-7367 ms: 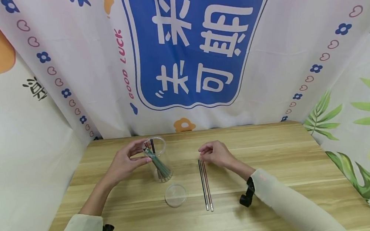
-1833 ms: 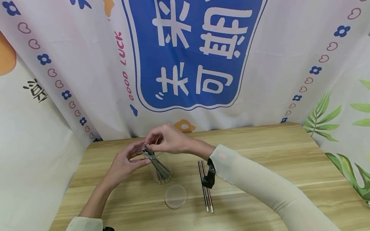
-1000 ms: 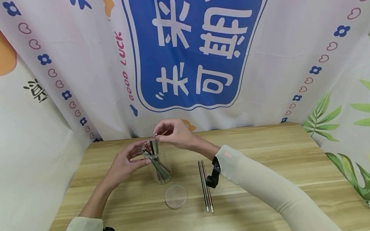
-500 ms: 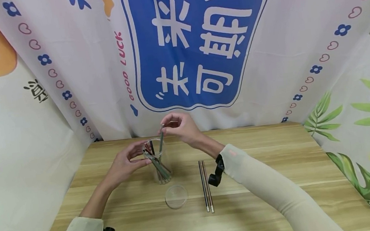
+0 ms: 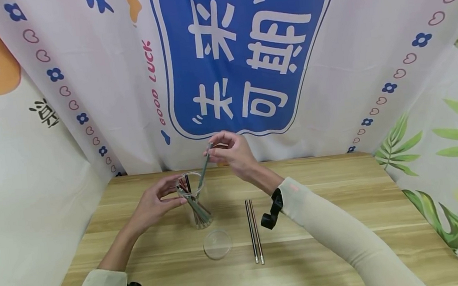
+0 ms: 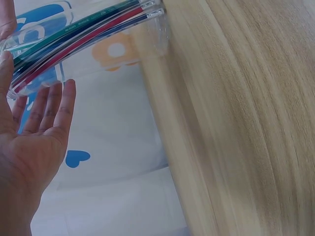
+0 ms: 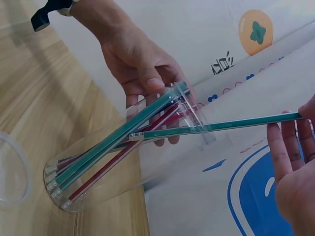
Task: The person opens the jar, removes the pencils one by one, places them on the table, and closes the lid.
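Note:
My left hand (image 5: 156, 199) grips a clear cylindrical jar (image 7: 118, 184) by its upper part, thumb and fingers on either side. The jar leans a little, its base by the table, and holds several green, red and dark pencils (image 7: 93, 160) with their eraser ends down. Between thumb and fingers my right hand (image 5: 232, 154) pinches the upper end of a green pencil (image 7: 236, 121). This pencil slants out over the rim, its eraser end still inside the jar. In the left wrist view, my left fingers (image 6: 51, 110) stretch beside the jar wall.
A dark pencil (image 5: 252, 233) and a red pencil (image 5: 256, 232) lie side by side on the wooden table (image 5: 326, 253), right of the jar. A clear round lid (image 5: 217, 244) lies in front of the jar. Printed cloth (image 5: 125, 102) hangs behind the table's back edge.
My right hand went from the two table pencils to the jar mouth, took hold of a green pencil and drew it up and rightward. My left hand and the jar have stayed put.

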`<state>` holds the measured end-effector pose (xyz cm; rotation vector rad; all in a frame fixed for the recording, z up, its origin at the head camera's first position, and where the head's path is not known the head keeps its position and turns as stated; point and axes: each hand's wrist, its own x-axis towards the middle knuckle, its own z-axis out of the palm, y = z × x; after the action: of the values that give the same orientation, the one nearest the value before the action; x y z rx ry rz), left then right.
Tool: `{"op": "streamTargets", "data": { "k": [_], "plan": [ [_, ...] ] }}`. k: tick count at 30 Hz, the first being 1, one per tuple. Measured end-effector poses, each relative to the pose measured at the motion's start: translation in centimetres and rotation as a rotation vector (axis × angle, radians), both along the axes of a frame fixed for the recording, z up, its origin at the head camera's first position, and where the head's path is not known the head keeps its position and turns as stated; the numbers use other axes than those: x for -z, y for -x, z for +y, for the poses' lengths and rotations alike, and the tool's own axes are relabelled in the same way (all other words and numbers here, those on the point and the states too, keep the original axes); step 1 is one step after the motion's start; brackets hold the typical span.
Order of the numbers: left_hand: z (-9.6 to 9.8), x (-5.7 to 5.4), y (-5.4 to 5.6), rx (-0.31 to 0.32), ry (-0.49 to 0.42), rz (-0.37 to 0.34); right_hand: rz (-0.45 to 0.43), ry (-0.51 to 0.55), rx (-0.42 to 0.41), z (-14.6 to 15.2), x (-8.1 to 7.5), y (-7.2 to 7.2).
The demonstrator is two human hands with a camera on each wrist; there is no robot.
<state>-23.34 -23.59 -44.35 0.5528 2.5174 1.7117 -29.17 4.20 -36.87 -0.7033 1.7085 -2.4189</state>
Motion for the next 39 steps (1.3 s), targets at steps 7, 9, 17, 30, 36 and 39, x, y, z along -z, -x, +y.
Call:
{"op": "streamTargets", "data": {
  "k": [7,9,17,30,36,39],
  "plan": [
    [0.0,0.1,0.0,0.000,-0.001,0.007,-0.076,0.088,0.031,0.6,-0.4,0.3],
    [0.0,0.1,0.0,0.002,-0.003,0.012,-0.093,0.123,0.034,0.8,-0.6,0.4],
    [0.0,0.1,0.0,0.004,-0.004,0.020,-0.177,0.262,0.063,1.6,-1.3,0.4],
    [0.0,0.2,-0.1,-0.001,0.007,0.030,-0.213,0.338,0.127,3.5,-2.2,0.4],
    [0.0,0.2,-0.1,-0.004,0.014,0.035,-0.233,0.348,0.137,4.5,-2.2,0.3],
    [0.0,0.2,0.0,-0.009,0.008,0.029,-0.237,0.338,0.138,5.1,-2.0,0.4]
  ]
}}
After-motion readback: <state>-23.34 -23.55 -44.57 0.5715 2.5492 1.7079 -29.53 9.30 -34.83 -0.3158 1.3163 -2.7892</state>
